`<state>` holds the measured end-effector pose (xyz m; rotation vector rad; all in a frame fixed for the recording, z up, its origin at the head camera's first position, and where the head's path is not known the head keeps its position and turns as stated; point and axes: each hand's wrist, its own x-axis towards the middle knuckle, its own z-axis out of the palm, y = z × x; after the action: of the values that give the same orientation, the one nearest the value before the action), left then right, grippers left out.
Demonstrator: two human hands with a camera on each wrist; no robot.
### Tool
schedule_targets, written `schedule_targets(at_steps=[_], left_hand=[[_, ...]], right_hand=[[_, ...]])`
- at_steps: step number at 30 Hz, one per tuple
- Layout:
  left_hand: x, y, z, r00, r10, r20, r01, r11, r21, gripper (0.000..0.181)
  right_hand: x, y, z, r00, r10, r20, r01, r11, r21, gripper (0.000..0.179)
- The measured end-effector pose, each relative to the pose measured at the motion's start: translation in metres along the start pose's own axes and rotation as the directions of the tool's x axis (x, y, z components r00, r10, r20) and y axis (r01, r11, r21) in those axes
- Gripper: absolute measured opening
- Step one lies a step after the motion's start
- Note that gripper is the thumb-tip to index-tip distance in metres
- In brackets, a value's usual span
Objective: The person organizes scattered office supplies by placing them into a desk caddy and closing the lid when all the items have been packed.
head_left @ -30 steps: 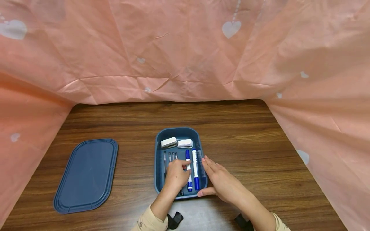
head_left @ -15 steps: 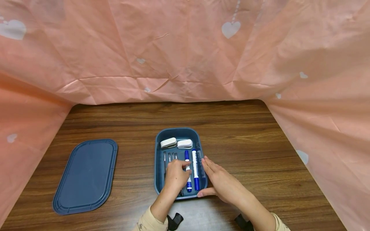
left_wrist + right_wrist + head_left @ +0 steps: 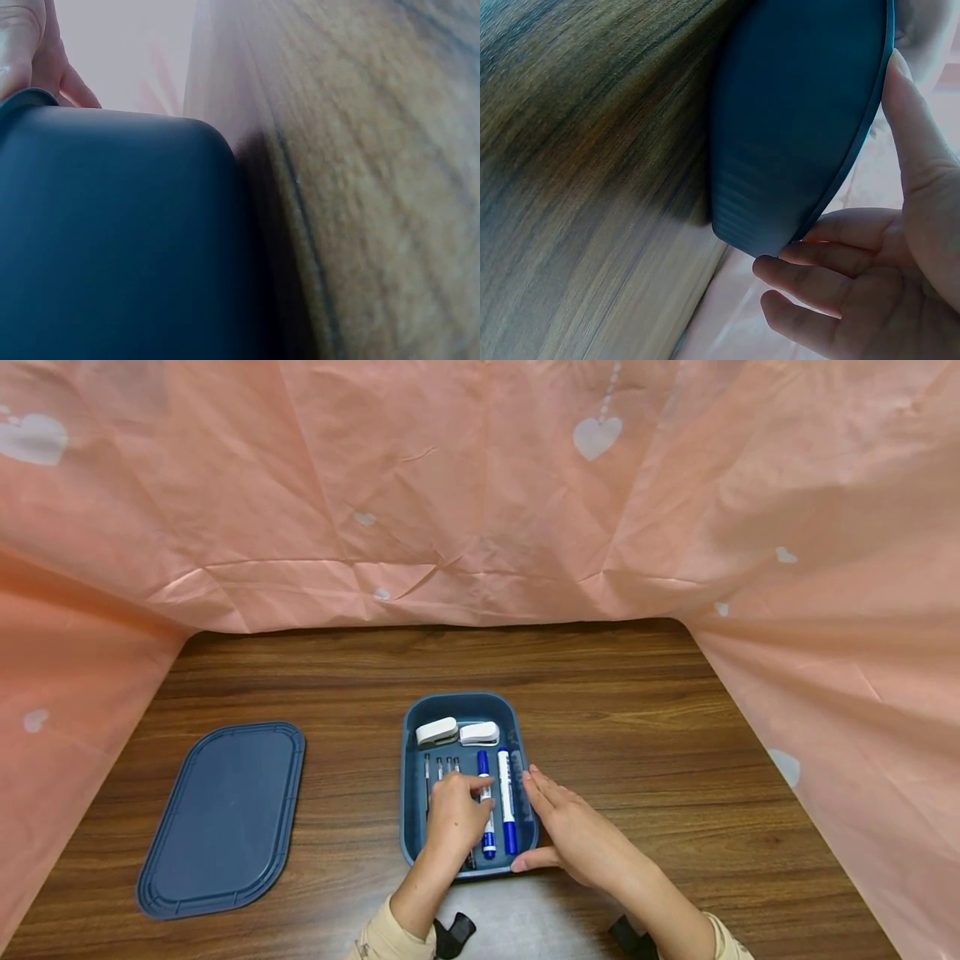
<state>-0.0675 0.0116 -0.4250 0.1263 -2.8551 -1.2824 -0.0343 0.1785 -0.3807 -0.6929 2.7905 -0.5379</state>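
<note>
A blue plastic box (image 3: 406, 827) without its lid stands near the middle of the table. My left hand (image 3: 453, 818) reaches into it over the near side, thumb and index finger around the left blue-and-white marker (image 3: 489, 843). To its right a second marker (image 3: 507, 802) lies parallel. Several thin pens (image 3: 427, 772) lie partly under the left hand. Two white staplers (image 3: 437, 731) sit side by side at the far end. My right hand (image 3: 573, 827) touches the box's right side with straight fingers, its thumb (image 3: 915, 120) on the rim. The left fingertips are partly hidden.
A blue lid (image 3: 225, 818) lies flat on the wooden table (image 3: 615, 693), left of the box. Pink cloth (image 3: 480, 502) with white hearts hangs along the back and both sides. A black strap piece (image 3: 454, 935) shows beside the left wrist.
The left marker has shifted slightly to the left, toward the pens, at the left hand's fingers. The right hand, box and other contents keep their places.
</note>
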Motion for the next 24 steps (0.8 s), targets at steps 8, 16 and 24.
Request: schedule_targets(at_steps=[8,16,24], left_hand=[[-0.001,0.002,-0.01,1.0,0.015,-0.025,-0.016,0.999,-0.034,0.029],[-0.002,0.002,-0.021,1.0,0.007,-0.011,-0.008,0.997,-0.082,0.031],[-0.001,0.004,-0.031,0.997,0.017,-0.075,-0.023,0.997,-0.076,0.036]], right_hand=[[0.001,-0.002,0.0,0.999,0.026,0.019,-0.026,1.0,0.017,0.098],[0.001,-0.001,0.001,1.0,0.002,-0.002,-0.002,1.0,0.01,0.097],[-0.001,0.0,0.001,1.0,-0.01,-0.016,0.01,1.0,-0.001,0.097]])
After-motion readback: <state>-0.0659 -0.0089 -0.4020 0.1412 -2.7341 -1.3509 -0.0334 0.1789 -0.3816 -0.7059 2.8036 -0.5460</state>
